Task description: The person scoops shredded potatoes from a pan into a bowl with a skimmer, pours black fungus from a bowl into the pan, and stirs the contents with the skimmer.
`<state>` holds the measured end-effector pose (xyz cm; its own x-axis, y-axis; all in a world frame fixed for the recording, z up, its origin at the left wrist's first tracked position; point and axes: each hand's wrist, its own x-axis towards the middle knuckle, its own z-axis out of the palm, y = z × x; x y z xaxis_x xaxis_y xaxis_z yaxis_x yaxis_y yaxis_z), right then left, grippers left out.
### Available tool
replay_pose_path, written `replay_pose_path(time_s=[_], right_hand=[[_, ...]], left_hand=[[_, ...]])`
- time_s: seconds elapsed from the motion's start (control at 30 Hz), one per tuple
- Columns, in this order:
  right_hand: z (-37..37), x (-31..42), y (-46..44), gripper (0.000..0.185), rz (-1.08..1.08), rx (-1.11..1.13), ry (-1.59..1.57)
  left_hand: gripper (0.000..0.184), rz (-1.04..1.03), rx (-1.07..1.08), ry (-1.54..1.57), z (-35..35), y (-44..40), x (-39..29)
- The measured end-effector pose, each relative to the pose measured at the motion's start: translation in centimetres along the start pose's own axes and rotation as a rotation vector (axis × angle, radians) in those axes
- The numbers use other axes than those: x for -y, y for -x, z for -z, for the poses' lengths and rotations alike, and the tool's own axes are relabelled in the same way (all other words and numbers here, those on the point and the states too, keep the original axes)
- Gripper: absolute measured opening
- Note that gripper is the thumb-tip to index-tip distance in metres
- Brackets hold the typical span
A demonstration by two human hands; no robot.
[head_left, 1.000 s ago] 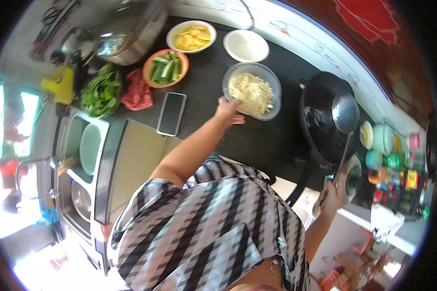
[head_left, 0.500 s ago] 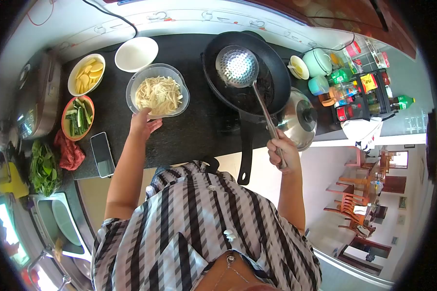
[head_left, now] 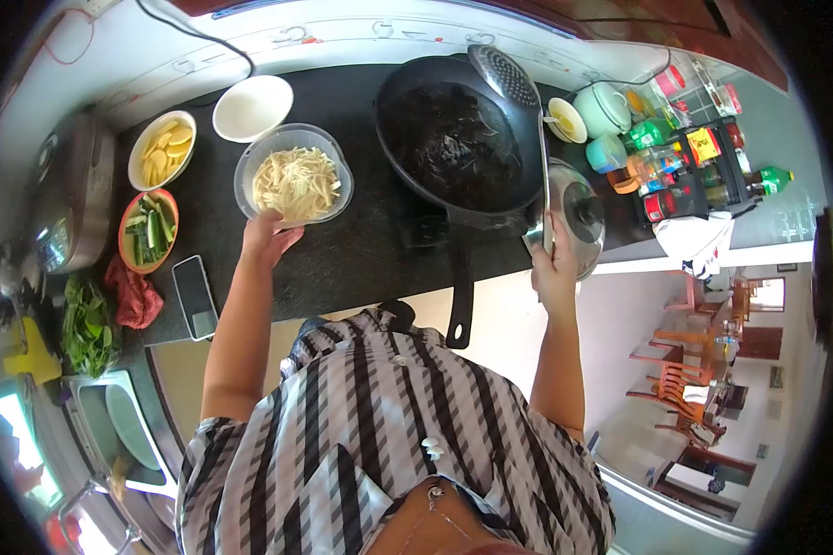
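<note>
My left hand (head_left: 270, 240) grips the near rim of a clear plastic bowl (head_left: 345, 178), thumb over the edge. Pale shredded strips (head_left: 296, 183) fill this bowl. In my right hand (head_left: 555, 264) is the handle of a metal skimmer (head_left: 505, 76), its perforated head raised at the far right rim of a black wok (head_left: 458, 153). Dark liquid with a sheen lies in the wok, whose long handle (head_left: 461, 287) points toward me. A steel lid (head_left: 585, 217) with a black knob sits right of the wok, partly behind my right hand.
At left are a white bowl (head_left: 253, 109), a bowl of yellow slices (head_left: 167, 153), an orange-rimmed bowl of green pieces (head_left: 148, 231), a phone (head_left: 194, 296), a red cloth (head_left: 134, 294) and leafy greens (head_left: 88, 328). Several bottles (head_left: 657, 171) and a small yellow bowl (head_left: 567, 120) stand right.
The skimmer has risen from inside the wok to its far right rim, its head now tilted. My right hand has moved up and slightly right. My left hand still holds the plastic bowl.
</note>
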<state>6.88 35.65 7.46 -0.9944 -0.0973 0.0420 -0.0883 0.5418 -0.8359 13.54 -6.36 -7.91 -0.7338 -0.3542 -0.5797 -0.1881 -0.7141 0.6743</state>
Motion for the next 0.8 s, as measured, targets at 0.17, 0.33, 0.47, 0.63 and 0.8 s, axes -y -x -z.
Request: replay_pose_path(time_s=[0.17,0.33,0.47,0.63,0.8], right_hand=[[0.3,-2.2,0.7,0.054,0.213,0.008,0.093],[0.6,-1.5,0.4,0.054,0.326,-0.035,0.281],[1.5,-1.6,-0.3,0.053,0.344,-0.003,0.151],[1.5,-3.5,-4.5,0.052,0.34,0.11,0.18],[0.7,-0.4,-2.9,0.051,0.086,0.321,-0.334]], left_hand=[[0.04,-0.055,-0.068,0.121,-0.1,-0.3,0.5],[0.043,-0.107,0.001,0.251,-0.8,2.7,0.9],[0.047,-0.219,0.036,0.348,-1.1,6.3,1.7],[0.049,-0.22,-0.04,0.452,0.9,12.0,3.6],[0.048,-0.24,-0.098,0.488,4.8,16.1,5.2]])
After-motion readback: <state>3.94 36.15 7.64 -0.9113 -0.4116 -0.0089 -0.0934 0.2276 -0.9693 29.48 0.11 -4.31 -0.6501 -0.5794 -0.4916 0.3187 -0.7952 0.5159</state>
